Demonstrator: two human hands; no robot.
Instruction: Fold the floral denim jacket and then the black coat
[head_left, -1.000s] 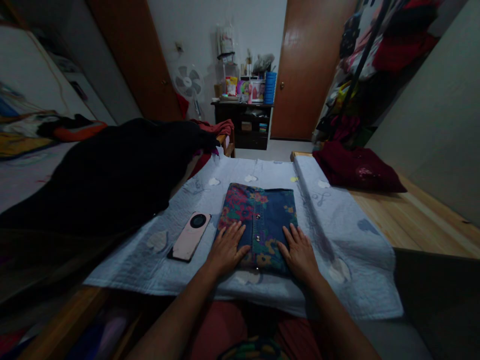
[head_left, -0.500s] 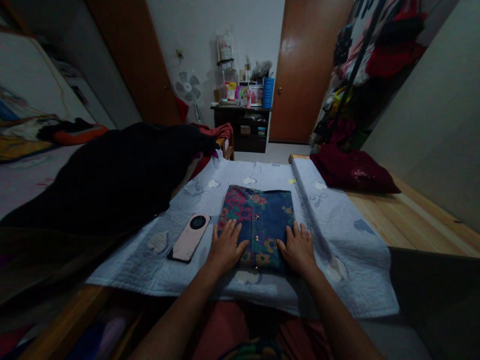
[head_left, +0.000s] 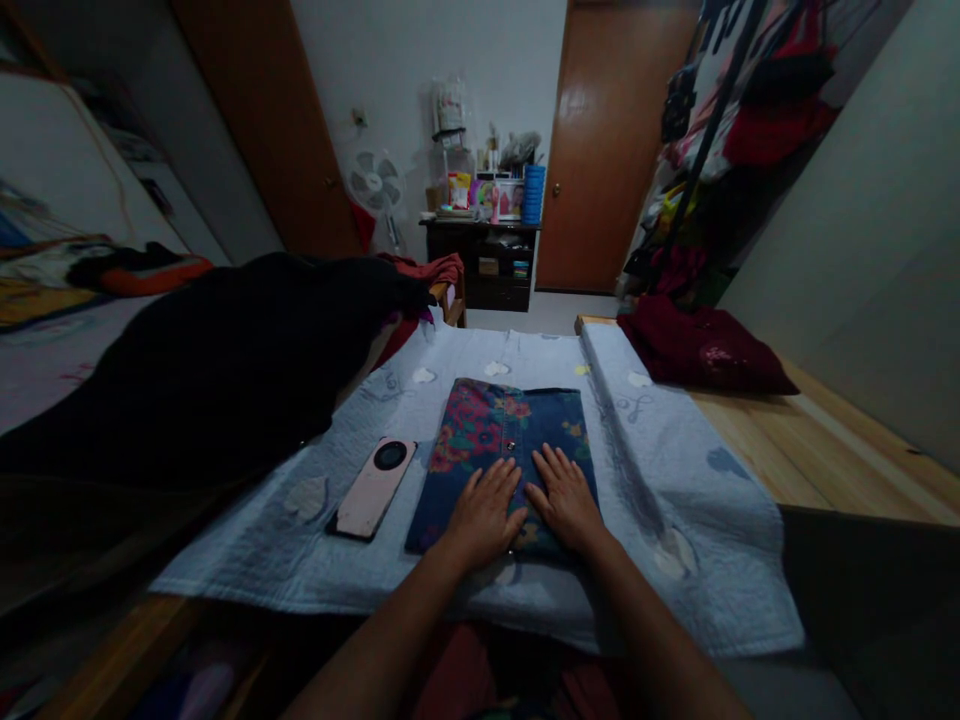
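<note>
A folded dark blue floral garment with metal buttons down its middle lies flat on a pale blue quilted cloth. My left hand rests palm down on the lower middle of the garment, fingers spread a little. Just right of the buttons, my right hand lies flat on it too, its fingers apart. Neither hand grips anything. A pink phone with a round black camera ring lies face down to the left of the garment.
A large dark cloth heap covers the left side. A maroon folded garment sits on the wooden surface at right. Farther back stand a black cabinet, a white fan and hanging clothes.
Both hands have moved inward from the garment's side edges to its middle, staying flat on it. The view has shifted slightly.
</note>
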